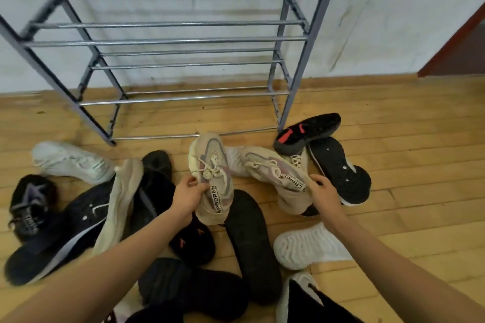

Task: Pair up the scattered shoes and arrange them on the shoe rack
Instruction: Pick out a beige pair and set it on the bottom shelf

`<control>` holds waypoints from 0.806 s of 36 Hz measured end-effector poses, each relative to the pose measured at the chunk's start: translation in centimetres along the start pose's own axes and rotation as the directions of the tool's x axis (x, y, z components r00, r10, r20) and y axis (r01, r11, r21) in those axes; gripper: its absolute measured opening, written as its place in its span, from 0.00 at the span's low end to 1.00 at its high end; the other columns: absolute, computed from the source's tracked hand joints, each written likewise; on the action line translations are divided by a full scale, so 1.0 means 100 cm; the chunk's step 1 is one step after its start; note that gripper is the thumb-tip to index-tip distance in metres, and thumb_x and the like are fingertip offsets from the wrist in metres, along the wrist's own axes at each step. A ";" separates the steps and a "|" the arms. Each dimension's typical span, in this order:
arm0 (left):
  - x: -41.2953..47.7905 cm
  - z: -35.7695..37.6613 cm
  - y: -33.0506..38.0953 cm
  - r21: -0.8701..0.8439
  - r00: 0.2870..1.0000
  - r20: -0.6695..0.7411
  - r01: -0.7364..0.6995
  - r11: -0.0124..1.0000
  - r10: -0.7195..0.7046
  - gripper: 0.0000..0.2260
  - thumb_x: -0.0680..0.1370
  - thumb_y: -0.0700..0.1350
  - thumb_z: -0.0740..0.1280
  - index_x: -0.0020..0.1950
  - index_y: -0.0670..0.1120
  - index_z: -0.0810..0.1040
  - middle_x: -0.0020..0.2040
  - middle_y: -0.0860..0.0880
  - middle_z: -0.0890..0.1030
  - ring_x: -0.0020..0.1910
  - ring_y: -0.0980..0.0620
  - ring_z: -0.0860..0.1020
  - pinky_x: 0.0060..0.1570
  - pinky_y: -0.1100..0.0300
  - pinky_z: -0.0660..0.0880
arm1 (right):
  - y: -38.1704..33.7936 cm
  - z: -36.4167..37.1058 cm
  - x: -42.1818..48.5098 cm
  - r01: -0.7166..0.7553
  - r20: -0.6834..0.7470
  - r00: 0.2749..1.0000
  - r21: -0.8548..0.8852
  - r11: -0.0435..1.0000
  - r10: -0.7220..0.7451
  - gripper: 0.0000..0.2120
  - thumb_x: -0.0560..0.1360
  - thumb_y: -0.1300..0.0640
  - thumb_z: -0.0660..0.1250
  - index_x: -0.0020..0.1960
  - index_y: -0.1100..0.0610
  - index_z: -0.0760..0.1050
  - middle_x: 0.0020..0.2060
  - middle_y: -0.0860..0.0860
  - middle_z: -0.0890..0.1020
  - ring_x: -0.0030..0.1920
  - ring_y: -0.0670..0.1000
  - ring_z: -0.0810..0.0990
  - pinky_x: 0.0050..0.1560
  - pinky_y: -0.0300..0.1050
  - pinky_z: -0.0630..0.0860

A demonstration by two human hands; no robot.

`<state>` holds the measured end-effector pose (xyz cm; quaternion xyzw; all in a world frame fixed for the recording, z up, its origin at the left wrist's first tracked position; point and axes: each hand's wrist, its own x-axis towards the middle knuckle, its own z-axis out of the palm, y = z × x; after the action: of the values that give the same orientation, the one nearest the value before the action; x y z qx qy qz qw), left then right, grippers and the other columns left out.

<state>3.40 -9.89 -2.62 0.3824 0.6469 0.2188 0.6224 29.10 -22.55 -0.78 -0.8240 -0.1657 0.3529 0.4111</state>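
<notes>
Two matching beige sneakers with black lettered heel straps are lifted just above the pile. My left hand [188, 195] grips the left beige sneaker [214, 178] at its collar, toe pointing away. My right hand [324, 190] holds the right beige sneaker [273, 173] by its heel, toe pointing left toward the other. The grey metal shoe rack [168, 40] stands against the wall right behind them, with nothing on its bar shelves.
Several shoes lie scattered on the wooden floor: a white sneaker [70, 161] at left, black sneakers [52, 238] lower left, a black sole-up shoe [252, 244] in the middle, a white sole-up shoe [309, 246], black shoes [338, 165] by the rack's right leg.
</notes>
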 end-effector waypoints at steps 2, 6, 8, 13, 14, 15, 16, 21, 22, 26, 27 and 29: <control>0.003 -0.002 -0.003 0.009 1.000 0.009 0.012 1.000 -0.012 0.20 0.74 0.38 0.69 0.65 0.44 0.72 0.57 0.44 0.80 0.54 0.45 0.80 0.56 0.46 0.77 | -0.006 0.001 0.006 -0.012 0.000 1.000 -0.145 0.989 0.012 0.17 0.81 0.54 0.53 0.66 0.58 0.71 0.64 0.57 0.74 0.61 0.56 0.72 0.61 0.50 0.68; 0.006 -0.002 -0.008 -0.007 0.996 0.074 0.052 0.999 -0.051 0.18 0.75 0.35 0.67 0.65 0.42 0.72 0.56 0.42 0.80 0.53 0.44 0.80 0.57 0.45 0.77 | -0.022 0.004 0.011 -0.047 0.065 0.995 -0.330 0.943 0.072 0.28 0.78 0.44 0.57 0.68 0.65 0.65 0.62 0.60 0.74 0.61 0.59 0.73 0.53 0.49 0.68; 0.003 -0.003 -0.008 -0.015 0.991 0.123 0.056 0.998 -0.054 0.16 0.76 0.33 0.66 0.63 0.42 0.72 0.54 0.42 0.81 0.52 0.44 0.80 0.56 0.46 0.77 | -0.027 0.006 0.009 -0.053 0.150 0.981 -0.424 0.904 0.127 0.36 0.73 0.45 0.68 0.71 0.65 0.58 0.63 0.58 0.71 0.62 0.58 0.72 0.49 0.47 0.70; -0.007 -0.011 -0.003 -0.001 0.948 0.311 0.077 0.997 -0.073 0.19 0.74 0.29 0.64 0.62 0.43 0.75 0.54 0.43 0.82 0.51 0.46 0.81 0.43 0.54 0.79 | -0.040 0.015 -0.003 -0.112 0.255 0.928 -0.507 0.855 0.273 0.22 0.72 0.56 0.71 0.60 0.60 0.65 0.54 0.56 0.73 0.54 0.56 0.75 0.48 0.51 0.77; -0.007 -0.014 -0.002 -0.017 0.933 0.353 0.088 0.996 -0.076 0.21 0.73 0.29 0.65 0.64 0.43 0.74 0.56 0.43 0.81 0.53 0.46 0.81 0.42 0.55 0.79 | -0.041 0.016 -0.005 -0.117 0.286 0.916 -0.481 0.869 0.282 0.19 0.72 0.59 0.71 0.57 0.60 0.66 0.52 0.56 0.74 0.54 0.56 0.75 0.51 0.52 0.77; -0.007 -0.017 -0.001 -0.040 0.921 0.382 0.097 0.995 -0.074 0.21 0.73 0.29 0.65 0.64 0.43 0.74 0.57 0.43 0.82 0.53 0.46 0.81 0.41 0.56 0.79 | -0.043 0.016 -0.007 -0.113 0.309 0.910 -0.456 0.883 0.276 0.17 0.72 0.61 0.70 0.57 0.60 0.68 0.51 0.56 0.74 0.55 0.56 0.76 0.52 0.53 0.77; -0.008 -0.019 0.000 -0.065 0.915 0.397 0.099 0.993 -0.065 0.21 0.73 0.29 0.65 0.64 0.42 0.74 0.57 0.43 0.82 0.53 0.46 0.81 0.42 0.56 0.79 | -0.044 0.016 -0.009 -0.089 0.321 0.912 -0.453 0.887 0.255 0.17 0.72 0.62 0.69 0.58 0.61 0.69 0.51 0.57 0.75 0.54 0.57 0.76 0.52 0.53 0.77; -0.008 -0.032 0.005 -0.166 0.935 0.355 0.075 0.983 -0.011 0.23 0.72 0.28 0.65 0.66 0.40 0.71 0.57 0.44 0.82 0.54 0.46 0.80 0.50 0.51 0.78 | -0.057 0.021 -0.015 0.064 0.303 0.947 -0.501 0.863 0.106 0.19 0.72 0.58 0.66 0.62 0.61 0.71 0.50 0.54 0.78 0.50 0.55 0.78 0.45 0.51 0.79; -0.007 -0.035 0.007 -0.186 0.941 0.339 0.063 0.981 0.004 0.23 0.72 0.27 0.65 0.66 0.40 0.71 0.57 0.44 0.81 0.54 0.46 0.80 0.50 0.51 0.78 | -0.059 0.023 -0.017 0.103 0.298 0.952 -0.514 0.851 0.064 0.22 0.73 0.58 0.66 0.66 0.61 0.69 0.54 0.54 0.77 0.51 0.55 0.77 0.45 0.50 0.77; -0.005 -0.049 0.021 -0.269 0.947 0.319 0.058 0.961 0.032 0.18 0.75 0.31 0.65 0.64 0.39 0.72 0.54 0.44 0.82 0.49 0.49 0.81 0.43 0.57 0.80 | -0.074 0.032 -0.019 0.193 0.280 0.958 -0.481 0.855 -0.059 0.26 0.74 0.59 0.67 0.71 0.56 0.65 0.64 0.56 0.75 0.61 0.56 0.75 0.58 0.50 0.74; -0.004 -0.054 0.023 -0.291 0.947 0.319 0.063 0.955 0.034 0.17 0.75 0.32 0.64 0.64 0.38 0.74 0.53 0.43 0.82 0.47 0.50 0.82 0.41 0.59 0.81 | -0.078 0.036 -0.020 0.171 0.279 0.959 -0.440 0.882 -0.047 0.26 0.74 0.58 0.68 0.70 0.56 0.67 0.64 0.55 0.75 0.61 0.56 0.75 0.60 0.52 0.74; -0.002 -0.063 0.028 -0.330 0.943 0.328 0.066 0.942 0.049 0.17 0.76 0.33 0.64 0.65 0.36 0.74 0.53 0.43 0.82 0.45 0.50 0.82 0.41 0.60 0.81 | -0.081 0.046 -0.021 0.120 0.292 0.956 -0.329 0.937 -0.020 0.25 0.74 0.59 0.68 0.69 0.57 0.68 0.63 0.55 0.75 0.59 0.55 0.76 0.56 0.52 0.76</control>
<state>-2.12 -7.09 0.43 0.2992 0.4877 0.2558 0.7792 24.42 -16.22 4.73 -0.8172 -0.3116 0.4180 0.2455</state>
